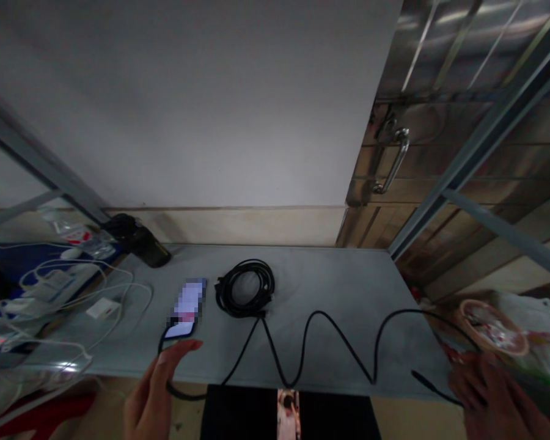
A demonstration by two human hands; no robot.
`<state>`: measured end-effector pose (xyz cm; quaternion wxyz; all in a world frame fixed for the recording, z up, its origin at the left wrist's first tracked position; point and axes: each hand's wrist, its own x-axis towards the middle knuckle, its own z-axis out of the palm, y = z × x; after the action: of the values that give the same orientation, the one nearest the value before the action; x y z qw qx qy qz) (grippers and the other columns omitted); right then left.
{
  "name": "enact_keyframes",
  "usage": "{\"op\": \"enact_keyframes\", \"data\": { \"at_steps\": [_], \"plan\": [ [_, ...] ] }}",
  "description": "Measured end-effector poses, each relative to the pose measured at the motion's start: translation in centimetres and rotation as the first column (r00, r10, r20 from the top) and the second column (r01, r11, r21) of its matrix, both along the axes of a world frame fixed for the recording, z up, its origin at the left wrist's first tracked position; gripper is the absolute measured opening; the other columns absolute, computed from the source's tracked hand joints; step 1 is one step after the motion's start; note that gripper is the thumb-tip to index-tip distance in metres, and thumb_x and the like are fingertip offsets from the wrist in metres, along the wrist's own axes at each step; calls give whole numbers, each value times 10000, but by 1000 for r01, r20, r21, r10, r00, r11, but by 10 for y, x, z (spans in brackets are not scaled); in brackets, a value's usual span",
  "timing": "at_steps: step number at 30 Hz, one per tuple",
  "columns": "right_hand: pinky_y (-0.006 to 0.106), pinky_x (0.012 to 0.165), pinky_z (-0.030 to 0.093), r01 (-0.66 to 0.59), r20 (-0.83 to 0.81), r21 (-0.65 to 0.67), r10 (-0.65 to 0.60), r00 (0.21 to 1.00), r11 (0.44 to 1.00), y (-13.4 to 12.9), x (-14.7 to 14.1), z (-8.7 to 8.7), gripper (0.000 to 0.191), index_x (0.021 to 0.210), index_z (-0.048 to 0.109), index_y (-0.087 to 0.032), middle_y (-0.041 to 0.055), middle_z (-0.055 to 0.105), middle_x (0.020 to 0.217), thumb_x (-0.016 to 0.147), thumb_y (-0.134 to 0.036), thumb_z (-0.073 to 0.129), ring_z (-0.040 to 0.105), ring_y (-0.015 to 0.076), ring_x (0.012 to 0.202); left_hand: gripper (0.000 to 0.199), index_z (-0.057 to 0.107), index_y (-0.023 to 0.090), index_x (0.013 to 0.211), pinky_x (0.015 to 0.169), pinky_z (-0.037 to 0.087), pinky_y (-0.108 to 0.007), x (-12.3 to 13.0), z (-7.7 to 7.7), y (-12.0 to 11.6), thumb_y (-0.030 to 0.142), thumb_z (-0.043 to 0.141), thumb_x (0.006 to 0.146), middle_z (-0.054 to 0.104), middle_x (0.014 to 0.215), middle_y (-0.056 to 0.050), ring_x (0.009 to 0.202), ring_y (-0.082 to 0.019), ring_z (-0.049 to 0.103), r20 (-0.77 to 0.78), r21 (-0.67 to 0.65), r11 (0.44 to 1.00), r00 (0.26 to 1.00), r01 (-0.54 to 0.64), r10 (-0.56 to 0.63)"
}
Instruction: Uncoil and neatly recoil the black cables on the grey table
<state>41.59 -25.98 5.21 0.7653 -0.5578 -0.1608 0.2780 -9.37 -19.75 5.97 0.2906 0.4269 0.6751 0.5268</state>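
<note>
far left: a white power strip [41,293] tangled in white charger cables [119,290], a small white adapter [102,308] beside it, on the bench [330,287]
far left edge: a clear plastic bottle [76,235] and a black flask [137,241] lying on its side
left hand [158,391]: open, fingers [183,348] just below the smartphone [186,308], apart from the other hand
middle: the black cable [245,287] lies coiled, running from the phone's near end and zigzagging right across the bench
right hand [490,397]: at the near right edge, the cable running into it, grip unclear; a thin black plug [421,377] sits just beside it
far right: a woven basket [492,327] beyond the bench, and a steel door handle [396,160] above
</note>
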Motion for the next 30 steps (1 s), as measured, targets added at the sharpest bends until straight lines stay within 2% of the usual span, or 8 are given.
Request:
{"op": "enact_keyframes", "data": {
  "at_steps": [4,10,14,19,22,25,28,30],
  "plan": [
    [213,449,411,47,-11,-22,-47,999,999,2,-7,10,556,788,723,-215,-6,564,740,665,-663,1028,442,106,605,636,879,202,1091,1289,503,-554,-2,1,0,774,617,998,874,1243,-104,1327,-401,750,26,-15,1000,1000,-11,12],
    [200,458,369,43,29,-50,-42,999,998,5,-15,13,583,760,687,-203,-15,532,727,703,-687,1008,399,101,622,652,881,233,1120,1340,429,-532,-4,-6,-3,799,580,1002,859,1298,-96,1374,-386,727,-64,-89,993,994,81,-87],
    [207,461,322,0,68,-58,4,998,998,5,-14,6,530,797,662,-217,-51,436,697,826,-661,949,360,105,609,685,875,215,1086,1249,543,-523,7,-5,-4,812,549,1008,871,1242,-114,1312,-382,764,-52,-87,992,994,90,-95],
    [174,468,354,-14,79,-79,20,997,997,6,-16,3,540,872,728,-200,-31,519,739,794,-672,978,392,94,623,716,875,221,1025,1166,616,-494,20,-5,-4,861,561,968,881,1148,-117,1211,-377,802,-42,-81,990,992,116,-120],
    [169,495,414,-36,87,-93,44,995,995,6,-19,-1,547,909,747,-204,-17,564,766,795,-688,973,444,100,642,707,876,218,1013,1143,629,-485,26,-7,-4,872,620,932,880,1119,-125,1168,-378,811,37,-77,989,992,123,-120],
    [191,531,490,-54,117,-149,71,991,987,6,-26,-7,573,946,783,-190,8,611,790,785,-706,971,517,116,661,694,874,194,1019,1122,640,-496,36,-9,-3,856,704,894,879,1070,-138,1090,-371,827,188,-61,991,977,116,-102],
    [217,544,516,-123,217,-233,174,960,965,5,-42,-11,613,984,815,-174,6,596,730,843,-765,894,533,131,628,715,872,173,1077,1074,666,-501,52,-10,-2,844,773,850,880,1066,-150,1053,-371,837,332,-71,988,937,141,-109],
    [231,579,538,-163,342,-313,271,900,936,3,-58,-14,601,991,831,-191,1,586,688,921,-787,799,549,148,620,727,867,178,1170,1074,665,-501,64,-10,-3,827,791,852,879,1131,-155,1118,-378,830,401,-91,976,905,196,-144]
  ]
}}
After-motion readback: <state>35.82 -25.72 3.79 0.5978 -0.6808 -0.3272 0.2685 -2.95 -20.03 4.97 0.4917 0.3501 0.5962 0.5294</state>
